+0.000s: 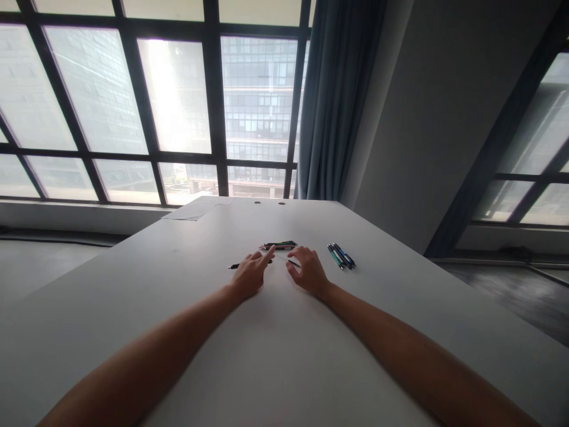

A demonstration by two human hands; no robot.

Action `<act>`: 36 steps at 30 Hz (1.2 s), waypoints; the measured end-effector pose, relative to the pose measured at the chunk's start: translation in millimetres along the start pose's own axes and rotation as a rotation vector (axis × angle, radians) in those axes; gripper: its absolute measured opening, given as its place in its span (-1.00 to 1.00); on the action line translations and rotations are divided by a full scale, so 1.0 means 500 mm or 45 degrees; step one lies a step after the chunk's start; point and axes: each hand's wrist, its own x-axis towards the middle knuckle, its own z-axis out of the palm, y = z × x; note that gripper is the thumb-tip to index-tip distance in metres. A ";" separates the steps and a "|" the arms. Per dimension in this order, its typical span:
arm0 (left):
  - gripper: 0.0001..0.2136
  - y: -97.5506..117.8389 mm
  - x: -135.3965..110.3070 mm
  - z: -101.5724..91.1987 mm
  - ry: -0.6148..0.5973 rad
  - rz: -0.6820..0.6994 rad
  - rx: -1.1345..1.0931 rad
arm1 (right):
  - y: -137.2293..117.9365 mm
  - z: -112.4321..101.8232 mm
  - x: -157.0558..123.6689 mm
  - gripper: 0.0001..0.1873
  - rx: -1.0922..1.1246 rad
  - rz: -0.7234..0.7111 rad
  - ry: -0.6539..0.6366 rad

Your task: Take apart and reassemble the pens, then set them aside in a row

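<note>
My left hand [251, 275] rests low over the white table [275, 356], its index finger stretched forward and the other fingers curled around a black pen [233, 267]. One end of that pen sticks out to the left, and a dark bit shows past the fingers on the right. Facing it, my right hand [310, 274] is bent, thumb and index finger curved around a thin dark pen piece [293, 263]; its other end is hidden in the hand. Just beyond both hands lies a bundle of pens [279, 245], with green, pink and black among them.
Right of my right hand several green, blue and black pens [341, 256] lie side by side. Sheets of paper [191, 210] lie at the far left of the table. Two dark round spots [281, 203] mark the far edge, before a curtain [340, 107] and windows.
</note>
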 end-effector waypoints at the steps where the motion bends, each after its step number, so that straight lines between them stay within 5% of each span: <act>1: -0.36 0.000 0.000 0.001 -0.012 0.022 -0.002 | -0.008 0.000 -0.001 -0.83 0.041 -0.083 -0.004; 6: -0.47 -0.008 -0.002 0.009 -0.039 0.121 0.047 | -0.030 0.003 -0.003 -0.81 0.153 -0.280 -0.051; 14: -0.51 -0.008 -0.005 0.011 -0.047 0.178 0.028 | -0.033 -0.005 -0.003 -0.82 0.221 -0.273 -0.107; 18: -0.52 0.005 -0.003 -0.008 -0.094 0.019 0.095 | -0.031 -0.002 -0.001 -0.85 0.227 -0.112 -0.060; 23: -0.66 0.018 0.000 -0.027 -0.028 -0.217 0.172 | -0.003 0.012 0.005 -0.86 0.342 0.225 0.194; 36: -0.66 0.008 0.000 -0.028 -0.019 -0.133 0.130 | 0.008 0.012 0.005 -0.71 0.484 0.340 0.243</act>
